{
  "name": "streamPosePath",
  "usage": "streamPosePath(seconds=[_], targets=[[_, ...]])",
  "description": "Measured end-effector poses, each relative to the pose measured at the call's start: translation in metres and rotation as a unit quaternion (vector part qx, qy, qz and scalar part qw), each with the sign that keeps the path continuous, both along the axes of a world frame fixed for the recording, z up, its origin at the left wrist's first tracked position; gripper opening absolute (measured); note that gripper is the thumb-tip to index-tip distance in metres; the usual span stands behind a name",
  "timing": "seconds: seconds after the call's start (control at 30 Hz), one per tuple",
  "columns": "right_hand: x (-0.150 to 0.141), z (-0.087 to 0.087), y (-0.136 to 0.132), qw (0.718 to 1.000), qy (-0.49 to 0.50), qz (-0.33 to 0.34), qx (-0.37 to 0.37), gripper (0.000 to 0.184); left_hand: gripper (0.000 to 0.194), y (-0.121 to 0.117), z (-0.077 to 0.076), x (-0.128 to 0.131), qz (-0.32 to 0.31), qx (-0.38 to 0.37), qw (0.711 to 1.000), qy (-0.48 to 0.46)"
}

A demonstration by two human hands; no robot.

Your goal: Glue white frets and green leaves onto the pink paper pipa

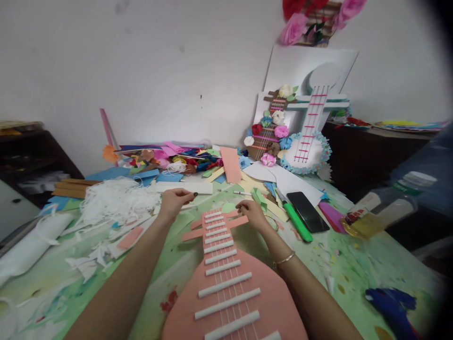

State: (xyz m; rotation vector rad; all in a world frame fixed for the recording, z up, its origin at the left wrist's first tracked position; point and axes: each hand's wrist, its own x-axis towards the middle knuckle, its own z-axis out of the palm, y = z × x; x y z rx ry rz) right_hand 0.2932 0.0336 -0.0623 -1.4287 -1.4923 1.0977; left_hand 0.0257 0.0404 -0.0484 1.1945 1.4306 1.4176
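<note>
A pink paper lute [244, 264] lies in front of me, with white paper rolls across it and thin white strings along its neck. Above and left of its head, my left hand [173, 204] is raised with thumb and fingers pinched together; anything between them is too small to make out. At the right of the head, my right hand [252, 213] has its fingertips pinched beside a pale green paper piece [228, 208]. Whether they grip that piece or something thinner cannot be made out. The pink pegs [238, 222] stick out just below this hand.
White string [118, 200] is heaped at the left, near a white roll [35, 245]. A green utility knife [297, 222], a black phone [307, 211] and a bottle [389, 205] lie or stand at the right. Finished paper instruments [306, 151] lean on the wall. A dark blue tool [392, 304] lies front right.
</note>
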Motion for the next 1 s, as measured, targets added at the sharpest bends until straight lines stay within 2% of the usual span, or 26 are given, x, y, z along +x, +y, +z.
streamPosePath(seconds=[0.07, 0.17, 0.2, 0.23, 0.27, 0.37, 0.5, 0.6, 0.77, 0.9, 1.0], targets=[[0.007, 0.003, -0.006, 0.999, 0.014, -0.006, -0.044, 0.014, 0.036, -0.002, 0.001, -0.017, 0.025, 0.005, 1.000, -0.007], [0.027, 0.010, -0.024, 0.992, 0.030, 0.022, -0.123, 0.035, 0.040, -0.011, 0.004, -0.041, 0.045, 0.000, 0.999, -0.011], [0.033, 0.012, -0.031, 0.986, 0.033, 0.053, -0.156, 0.044, 0.040, -0.016, 0.005, -0.048, 0.049, -0.002, 0.999, -0.009], [0.039, 0.014, -0.039, 0.971, 0.036, 0.113, -0.210, 0.050, 0.039, -0.022, 0.006, -0.054, 0.055, -0.002, 0.998, -0.004], [0.043, 0.016, -0.048, 0.956, 0.032, 0.168, -0.240, 0.050, 0.037, -0.028, 0.008, -0.059, 0.064, 0.001, 0.998, 0.007], [0.047, 0.018, -0.069, 0.917, 0.048, 0.309, -0.249, 0.043, 0.025, -0.047, 0.015, -0.074, 0.106, 0.019, 0.993, 0.057], [0.041, 0.020, -0.083, 0.867, 0.100, 0.397, -0.285, 0.051, 0.020, -0.068, 0.025, -0.092, 0.117, 0.024, 0.986, 0.115], [0.041, 0.020, -0.088, 0.860, 0.092, 0.399, -0.304, 0.059, 0.027, -0.074, 0.032, -0.105, 0.104, 0.015, 0.987, 0.122], [0.049, 0.015, -0.087, 0.896, 0.069, 0.357, -0.256, 0.050, 0.041, -0.065, 0.045, -0.111, 0.095, 0.037, 0.989, 0.107], [0.065, 0.015, -0.079, 0.908, 0.120, 0.327, -0.232, 0.048, 0.032, -0.057, 0.052, -0.095, 0.036, 0.058, 0.989, 0.129], [0.092, 0.019, -0.072, 0.921, 0.169, 0.267, -0.230, 0.046, 0.032, -0.053, 0.048, -0.077, -0.011, 0.040, 0.990, 0.134]])
